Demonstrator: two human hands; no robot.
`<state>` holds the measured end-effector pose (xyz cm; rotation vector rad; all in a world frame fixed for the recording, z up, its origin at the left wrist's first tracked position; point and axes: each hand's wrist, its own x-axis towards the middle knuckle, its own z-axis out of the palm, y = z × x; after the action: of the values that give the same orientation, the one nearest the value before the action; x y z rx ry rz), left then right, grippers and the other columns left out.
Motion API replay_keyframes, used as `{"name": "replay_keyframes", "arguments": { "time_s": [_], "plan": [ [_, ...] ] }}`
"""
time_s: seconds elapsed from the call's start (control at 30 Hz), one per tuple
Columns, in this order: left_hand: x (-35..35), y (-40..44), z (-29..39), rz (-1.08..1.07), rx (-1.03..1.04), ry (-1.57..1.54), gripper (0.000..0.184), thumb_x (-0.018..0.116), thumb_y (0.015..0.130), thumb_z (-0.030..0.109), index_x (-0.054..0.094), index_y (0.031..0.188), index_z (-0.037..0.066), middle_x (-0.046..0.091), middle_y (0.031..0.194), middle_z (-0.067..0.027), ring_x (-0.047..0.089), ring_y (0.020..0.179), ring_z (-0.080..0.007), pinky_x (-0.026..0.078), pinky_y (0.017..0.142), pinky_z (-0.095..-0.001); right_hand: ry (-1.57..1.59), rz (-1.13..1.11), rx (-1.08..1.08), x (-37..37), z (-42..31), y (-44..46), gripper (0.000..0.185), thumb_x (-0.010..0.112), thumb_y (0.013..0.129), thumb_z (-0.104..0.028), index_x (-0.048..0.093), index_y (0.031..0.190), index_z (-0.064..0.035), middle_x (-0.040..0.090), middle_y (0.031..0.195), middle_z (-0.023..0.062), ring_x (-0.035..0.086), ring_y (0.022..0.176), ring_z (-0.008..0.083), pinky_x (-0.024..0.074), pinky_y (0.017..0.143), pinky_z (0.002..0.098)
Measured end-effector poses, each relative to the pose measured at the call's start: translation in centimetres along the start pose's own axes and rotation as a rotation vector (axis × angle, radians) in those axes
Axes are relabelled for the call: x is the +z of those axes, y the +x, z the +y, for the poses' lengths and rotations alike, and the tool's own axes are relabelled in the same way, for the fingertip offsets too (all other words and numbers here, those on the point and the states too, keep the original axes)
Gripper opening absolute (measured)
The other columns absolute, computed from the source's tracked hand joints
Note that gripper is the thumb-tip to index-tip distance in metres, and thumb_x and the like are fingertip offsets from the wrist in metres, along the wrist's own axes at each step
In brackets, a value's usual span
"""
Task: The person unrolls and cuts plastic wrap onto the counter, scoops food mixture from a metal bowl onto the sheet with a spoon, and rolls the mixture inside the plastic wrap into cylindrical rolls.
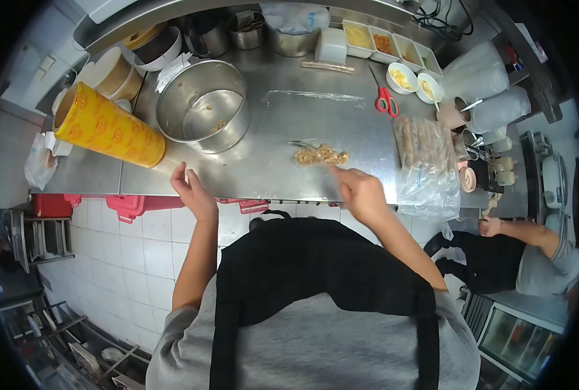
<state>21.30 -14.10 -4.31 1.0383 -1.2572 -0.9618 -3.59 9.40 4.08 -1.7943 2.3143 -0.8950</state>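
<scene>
A small heap of crumbly tan food (321, 155) lies on clear plastic film (315, 117) spread over the steel counter, with a metal utensil (299, 143) partly in it. My right hand (362, 195) is just below the heap, index finger stretched toward its right end and the other fingers curled; whether it touches the food I cannot tell. Near the counter's front edge my left hand (195, 195) hovers with fingers bent and apart, holding nothing visible. Beyond it stands a deep steel pot (205, 133) with food bits inside, beside a yellow patterned cylinder (110, 127).
Red scissors (386, 101) lie near two white bowls (402, 78) of yellow food. Bagged long items (426, 146) are stacked on the right. Ingredient trays (384, 45) line the back. At far right, another person's hand (491, 225) is by the counter.
</scene>
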Motion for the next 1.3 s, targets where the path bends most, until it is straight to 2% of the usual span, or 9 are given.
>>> {"name": "replay_keyframes", "arguments": {
  "time_s": [0.1, 0.13, 0.27, 0.4, 0.47, 0.8, 1.0, 1.1, 1.3],
  "plan": [
    [-0.4, -1.3, -0.1, -0.205, 0.252, 0.145, 0.017, 0.047, 0.098, 0.012, 0.053, 0.112, 0.003, 0.047, 0.121, -0.0110, 0.046, 0.120, -0.0223, 0.037, 0.104, -0.0351, -0.081, -0.132, 0.109, -1.2, 1.0, -0.8, 0.038, 0.059, 0.077, -0.007, 0.065, 0.115, -0.0092, 0.064, 0.078, 0.0116, 0.063, 0.067, 0.0310, 0.0523, 0.062, 0.0420],
    [0.0, -1.5, 0.1, -0.239, 0.265, 0.170, 0.020, 0.051, 0.093, 0.010, 0.055, 0.110, 0.002, 0.049, 0.120, -0.0175, 0.046, 0.121, -0.0314, 0.036, 0.103, -0.0387, -0.090, -0.083, 0.035, -0.1, 1.2, -0.8, 0.037, 0.060, 0.077, -0.007, 0.065, 0.114, -0.0093, 0.064, 0.077, 0.0112, 0.063, 0.065, 0.0309, 0.0521, 0.060, 0.0414],
    [2.1, -0.6, 0.9, -0.336, 0.443, 0.350, 0.019, 0.053, 0.090, 0.010, 0.057, 0.107, 0.003, 0.050, 0.118, -0.0177, 0.046, 0.118, -0.0352, 0.035, 0.102, -0.0422, -0.077, -0.093, 0.047, -0.1, -0.4, 0.3, 0.036, 0.061, 0.077, -0.008, 0.066, 0.113, -0.0096, 0.064, 0.077, 0.0119, 0.063, 0.066, 0.0308, 0.0525, 0.061, 0.0411],
    [3.0, -0.1, 0.7, -0.364, 0.520, 0.457, 0.018, 0.056, 0.089, 0.011, 0.059, 0.105, 0.004, 0.054, 0.113, -0.0154, 0.047, 0.111, -0.0323, 0.036, 0.098, -0.0407, -0.064, -0.138, 0.076, -0.2, -0.1, -0.7, 0.036, 0.062, 0.077, -0.009, 0.066, 0.113, -0.0100, 0.064, 0.077, 0.0118, 0.063, 0.067, 0.0313, 0.0523, 0.060, 0.0413],
    [2.8, -0.6, 0.3, -0.399, 0.514, 0.458, 0.016, 0.056, 0.089, 0.011, 0.059, 0.103, 0.004, 0.055, 0.110, -0.0151, 0.048, 0.109, -0.0320, 0.037, 0.096, -0.0404, -0.086, -0.112, 0.027, 1.5, 0.2, -0.3, 0.036, 0.061, 0.077, -0.009, 0.066, 0.113, -0.0108, 0.064, 0.076, 0.0113, 0.063, 0.066, 0.0314, 0.0522, 0.060, 0.0409],
    [2.7, -0.3, -0.5, -0.368, 0.467, 0.461, 0.014, 0.057, 0.089, 0.013, 0.059, 0.100, 0.004, 0.055, 0.106, -0.0151, 0.049, 0.104, -0.0319, 0.039, 0.091, -0.0402, -0.097, -0.104, 0.150, -2.6, 0.5, -0.2, 0.032, 0.059, 0.080, -0.009, 0.069, 0.110, -0.0131, 0.064, 0.075, 0.0106, 0.063, 0.068, 0.0299, 0.0509, 0.061, 0.0399],
    [2.8, -0.4, -0.5, -0.364, 0.480, 0.486, 0.017, 0.058, 0.088, 0.013, 0.059, 0.102, 0.004, 0.055, 0.108, -0.0161, 0.049, 0.105, -0.0332, 0.038, 0.092, -0.0409, -0.126, -0.094, 0.051, -3.5, 3.2, -0.3, 0.029, 0.058, 0.082, -0.009, 0.070, 0.108, -0.0117, 0.066, 0.078, 0.0123, 0.063, 0.068, 0.0313, 0.0507, 0.062, 0.0405],
    [2.7, -0.4, -0.7, -0.385, 0.498, 0.483, 0.020, 0.060, 0.087, 0.015, 0.059, 0.103, 0.004, 0.054, 0.110, -0.0176, 0.048, 0.106, -0.0349, 0.038, 0.093, -0.0425, -0.132, -0.114, 0.181, -3.3, 3.6, 0.3, 0.028, 0.059, 0.083, -0.006, 0.069, 0.110, -0.0098, 0.068, 0.087, 0.0155, 0.065, 0.073, 0.0311, 0.0516, 0.067, 0.0373],
    [2.7, -0.3, -0.7, -0.384, 0.514, 0.489, 0.020, 0.060, 0.087, 0.015, 0.060, 0.104, 0.004, 0.054, 0.110, -0.0179, 0.048, 0.106, -0.0353, 0.039, 0.092, -0.0428, -0.073, -0.138, 0.201, -6.2, 3.8, -1.8, 0.028, 0.058, 0.083, -0.008, 0.070, 0.108, -0.0105, 0.065, 0.078, 0.0126, 0.063, 0.069, 0.0307, 0.0492, 0.063, 0.0386]
  ]
}}
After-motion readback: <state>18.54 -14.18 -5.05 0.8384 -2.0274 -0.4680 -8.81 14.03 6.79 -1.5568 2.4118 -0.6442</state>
